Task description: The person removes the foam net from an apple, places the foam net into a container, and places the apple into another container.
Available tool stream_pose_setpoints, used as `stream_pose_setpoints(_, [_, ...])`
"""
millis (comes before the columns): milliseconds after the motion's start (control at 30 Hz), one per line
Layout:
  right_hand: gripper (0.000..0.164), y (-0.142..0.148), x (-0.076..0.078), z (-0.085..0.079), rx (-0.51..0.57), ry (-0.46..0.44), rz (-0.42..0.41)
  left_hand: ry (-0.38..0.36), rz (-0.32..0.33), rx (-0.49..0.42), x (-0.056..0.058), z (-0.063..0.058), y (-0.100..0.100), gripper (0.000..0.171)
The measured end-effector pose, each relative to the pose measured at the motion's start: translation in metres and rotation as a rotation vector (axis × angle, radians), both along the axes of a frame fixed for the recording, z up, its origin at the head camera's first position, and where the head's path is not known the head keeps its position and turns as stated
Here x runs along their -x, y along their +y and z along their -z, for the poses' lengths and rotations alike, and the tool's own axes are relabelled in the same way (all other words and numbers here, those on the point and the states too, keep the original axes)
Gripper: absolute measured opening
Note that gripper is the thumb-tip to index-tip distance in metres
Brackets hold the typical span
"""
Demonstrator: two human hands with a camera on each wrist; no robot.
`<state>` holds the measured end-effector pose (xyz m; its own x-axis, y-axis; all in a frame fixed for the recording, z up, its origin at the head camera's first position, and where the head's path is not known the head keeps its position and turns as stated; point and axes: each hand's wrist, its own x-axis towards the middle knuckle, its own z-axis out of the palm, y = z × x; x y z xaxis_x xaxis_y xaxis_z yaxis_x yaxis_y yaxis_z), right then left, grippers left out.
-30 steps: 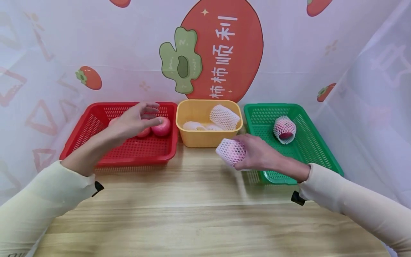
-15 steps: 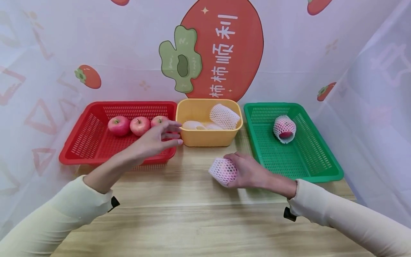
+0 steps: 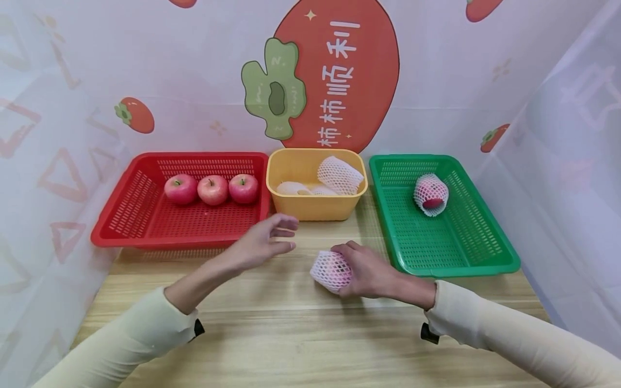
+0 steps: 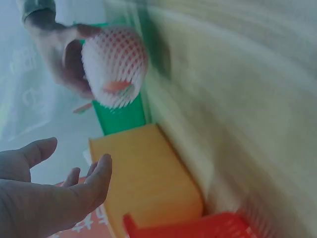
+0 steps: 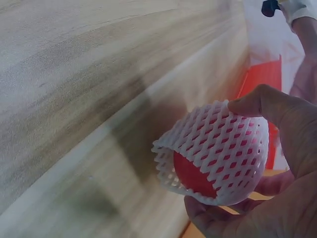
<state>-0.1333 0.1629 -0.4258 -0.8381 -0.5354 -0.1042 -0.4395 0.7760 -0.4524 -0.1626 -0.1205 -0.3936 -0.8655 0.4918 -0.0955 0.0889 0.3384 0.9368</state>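
My right hand [image 3: 371,272] grips an apple in a white foam net [image 3: 332,271] above the table's middle. In the right wrist view, red skin shows through the open end of the foam net [image 5: 218,153], with thumb and fingers round its side. My left hand [image 3: 262,241] is held in the air left of that apple, fingers loosely extended and holding nothing. The left wrist view shows the same left hand [image 4: 59,191] apart from the netted apple [image 4: 116,67]. Three bare apples [image 3: 212,190] sit in a row in the red basket [image 3: 179,240].
A yellow bin [image 3: 317,209] at the back centre holds several white foam nets [image 3: 339,175]. On the right, a green basket [image 3: 456,270] contains one netted apple [image 3: 431,194]. The wooden table [image 3: 301,345] extends toward me; a printed cloth [image 3: 204,64] hangs behind.
My right hand has brought the netted apple left and nearer to me, away from the green basket. My left hand has moved right and nearer from over the red basket, uncovering the bare apples.
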Motion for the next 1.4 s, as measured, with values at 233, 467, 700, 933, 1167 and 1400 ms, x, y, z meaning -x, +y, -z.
stream_pose_setpoints(233, [0.091,-0.004,-0.001,0.004,0.01,-0.01,0.005,0.056,-0.01,-0.015,-0.008,0.041,0.014,0.041])
stream_pose_setpoints(467, [0.091,-0.006,-0.001,0.006,0.008,0.012,-0.011,0.044,-0.039,-0.047,-0.013,0.067,0.024,0.03])
stream_pose_setpoints(700, [0.091,-0.007,-0.002,0.007,0.028,0.008,-0.028,0.071,-0.045,-0.063,-0.02,0.081,0.032,0.022])
stream_pose_setpoints(933, [0.091,-0.008,-0.002,0.009,0.033,0.019,-0.048,0.009,0.004,-0.063,-0.024,0.087,0.039,0.032])
stream_pose_setpoints(1167, [0.091,-0.007,-0.003,0.01,0.046,0.046,-0.066,-0.015,0.059,-0.062,-0.024,0.09,0.047,0.053])
stream_pose_setpoints(1400, [0.093,-0.006,-0.004,0.011,0.086,0.064,-0.072,0.008,0.078,-0.03,-0.027,0.094,0.056,0.063])
